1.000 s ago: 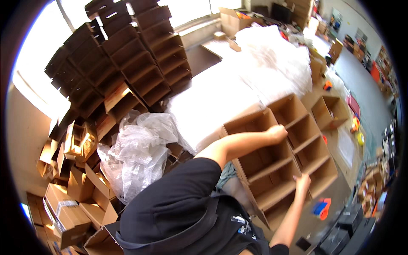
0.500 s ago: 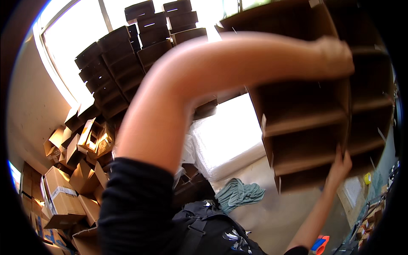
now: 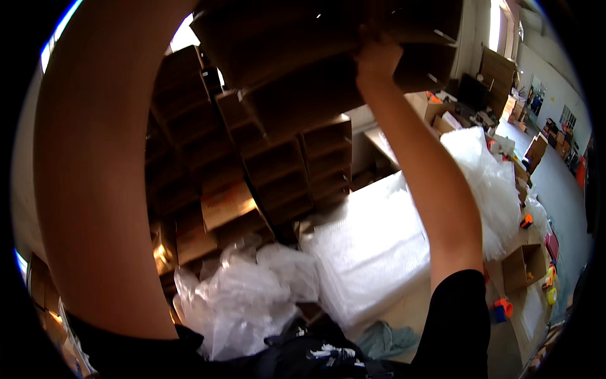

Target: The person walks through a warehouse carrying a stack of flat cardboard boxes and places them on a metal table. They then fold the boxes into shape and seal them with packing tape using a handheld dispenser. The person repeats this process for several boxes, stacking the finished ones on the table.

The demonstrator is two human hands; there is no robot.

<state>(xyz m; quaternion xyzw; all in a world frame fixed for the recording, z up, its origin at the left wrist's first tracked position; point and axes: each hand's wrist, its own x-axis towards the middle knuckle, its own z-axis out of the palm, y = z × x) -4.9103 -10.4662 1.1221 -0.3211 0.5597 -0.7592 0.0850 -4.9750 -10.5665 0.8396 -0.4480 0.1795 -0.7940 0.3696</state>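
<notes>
A dark brown block of joined open cardboard boxes [image 3: 297, 69] is held up high across the top of the view. My right hand [image 3: 379, 60] reaches up to it, fingers closed around the seam between two columns of boxes. The fingertips are dim against the dark cardboard. My left arm [image 3: 101, 170] rises steeply along the left side, and its hand lies beyond the top edge, out of sight. Behind the raised block stand tall stacks of similar open boxes [image 3: 274, 170].
A large white bubble-wrapped bundle [image 3: 372, 234] lies in front of me, with crumpled clear plastic [image 3: 246, 303] to its left. A grey-green cloth [image 3: 385, 339] is near my body. On the right are more bubble wrap [image 3: 486, 189], an orange tape dispenser [image 3: 503, 308] and a small open carton [image 3: 524, 265].
The block of boxes has gone up and to the left, with my right hand still on it. My left hand has passed out of the top of the view. The view has turned right.
</notes>
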